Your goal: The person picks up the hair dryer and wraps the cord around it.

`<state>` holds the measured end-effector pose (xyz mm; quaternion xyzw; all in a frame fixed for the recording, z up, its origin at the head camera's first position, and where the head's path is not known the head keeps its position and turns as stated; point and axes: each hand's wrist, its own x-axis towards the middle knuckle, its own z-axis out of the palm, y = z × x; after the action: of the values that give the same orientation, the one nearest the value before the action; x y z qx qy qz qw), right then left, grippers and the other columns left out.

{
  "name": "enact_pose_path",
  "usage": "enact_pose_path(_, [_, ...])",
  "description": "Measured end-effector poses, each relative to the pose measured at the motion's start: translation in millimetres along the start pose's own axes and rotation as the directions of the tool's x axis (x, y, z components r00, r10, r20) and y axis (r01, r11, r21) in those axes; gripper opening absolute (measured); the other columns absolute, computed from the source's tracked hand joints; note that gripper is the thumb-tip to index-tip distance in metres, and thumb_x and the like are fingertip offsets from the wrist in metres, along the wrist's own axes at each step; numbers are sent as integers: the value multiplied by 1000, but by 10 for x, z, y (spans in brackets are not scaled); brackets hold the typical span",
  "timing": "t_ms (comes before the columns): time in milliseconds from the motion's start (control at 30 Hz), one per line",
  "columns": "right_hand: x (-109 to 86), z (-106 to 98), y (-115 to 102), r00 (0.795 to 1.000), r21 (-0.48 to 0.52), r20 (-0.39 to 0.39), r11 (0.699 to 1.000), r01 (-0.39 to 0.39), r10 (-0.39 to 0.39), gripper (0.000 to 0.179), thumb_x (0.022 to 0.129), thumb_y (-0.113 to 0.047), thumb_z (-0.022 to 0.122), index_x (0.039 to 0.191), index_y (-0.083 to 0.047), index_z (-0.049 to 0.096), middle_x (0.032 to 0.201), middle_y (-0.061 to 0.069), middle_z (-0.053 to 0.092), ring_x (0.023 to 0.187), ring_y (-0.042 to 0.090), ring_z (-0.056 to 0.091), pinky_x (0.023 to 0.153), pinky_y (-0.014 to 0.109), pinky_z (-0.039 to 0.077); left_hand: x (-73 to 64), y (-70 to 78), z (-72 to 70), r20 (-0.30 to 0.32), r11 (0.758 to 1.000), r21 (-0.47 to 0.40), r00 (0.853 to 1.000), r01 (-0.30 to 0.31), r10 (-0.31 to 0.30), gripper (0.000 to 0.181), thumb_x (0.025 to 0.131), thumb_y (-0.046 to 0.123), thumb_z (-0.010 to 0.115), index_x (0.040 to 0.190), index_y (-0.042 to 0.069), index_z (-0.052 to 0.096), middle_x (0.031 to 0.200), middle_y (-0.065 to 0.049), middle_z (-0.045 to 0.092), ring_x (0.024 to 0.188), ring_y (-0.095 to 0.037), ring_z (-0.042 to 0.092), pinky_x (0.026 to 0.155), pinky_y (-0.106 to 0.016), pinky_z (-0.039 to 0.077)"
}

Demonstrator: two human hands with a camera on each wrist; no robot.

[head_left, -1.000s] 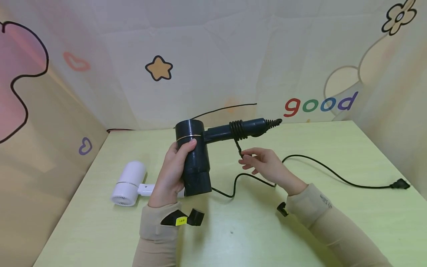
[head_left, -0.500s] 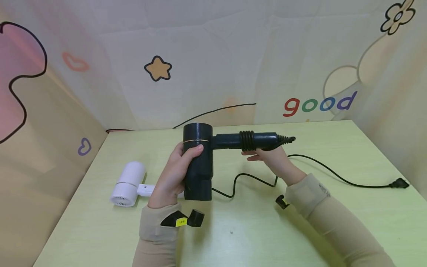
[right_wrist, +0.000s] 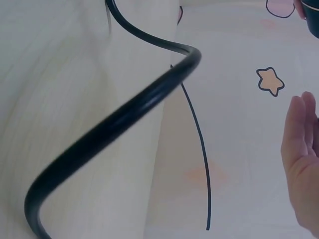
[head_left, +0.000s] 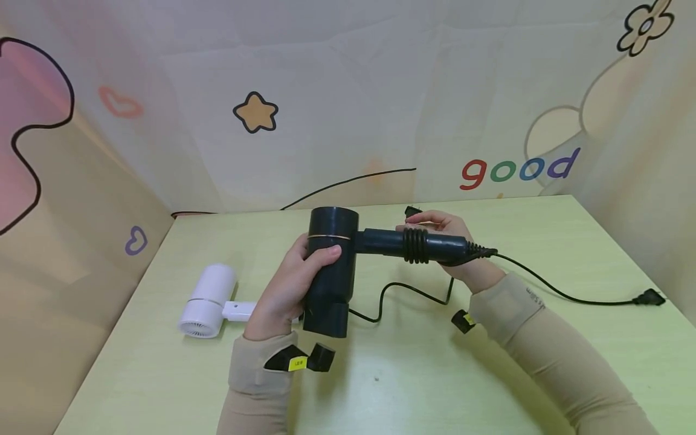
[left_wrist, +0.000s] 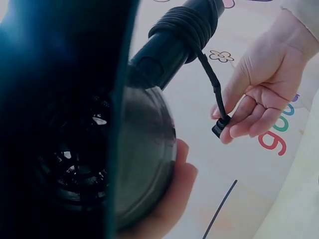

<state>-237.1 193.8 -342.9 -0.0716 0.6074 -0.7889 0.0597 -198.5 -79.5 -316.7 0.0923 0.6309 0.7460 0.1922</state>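
My left hand (head_left: 288, 290) grips the barrel of a black hair dryer (head_left: 331, 272), thumb across its front, and holds it above the table. Its handle points right, with several turns of its black cord (head_left: 415, 246) wound round the middle. My right hand (head_left: 448, 223) is behind the handle, its fingers showing above it. In the left wrist view the right thumb and fingers pinch the cord's short free end at the plug (left_wrist: 219, 128). The handle hides part of that hand in the head view.
A white hair dryer (head_left: 209, 299) lies at the left of the table (head_left: 380, 399), its handle partly behind my left hand. A loose black cord (head_left: 402, 284) runs across the table to a plug (head_left: 649, 298) near the right edge. Printed cloth stands behind and at the sides.
The black hair dryer has moved right and down, its handle swinging from tilted up to slightly down. My right hand has passed from below the handle to behind it, carrying the cord's end.
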Motion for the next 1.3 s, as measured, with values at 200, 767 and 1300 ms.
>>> enact_pose_path(200, [-17,-8,-104,996,-113,-20,990,-88,86,10,90,-9,62,87,-13,53,87,0,74,89,13,70,72,27,55,-2,-19,-4,29,1000,30,1000,-1,0,53,90,23,55,136,12,30,109,-10,52,82,-21,63,70,-38,54])
enact_pose_path(767, [15,-225,-329,983,-476,103,875,-85,152,64,91,-19,63,142,2,31,107,3,71,96,16,69,87,32,54,-12,-34,43,87,996,93,996,5,-13,53,87,21,60,133,17,34,102,-13,55,75,-22,64,65,-39,55])
enact_pose_path(1300, [-44,-79,-819,992,-683,68,730,-30,104,38,85,-25,71,105,-1,49,94,10,74,83,22,71,77,35,57,13,-52,65,81,983,173,993,68,-83,58,87,27,64,135,24,32,107,-16,56,82,-26,64,68,-40,55])
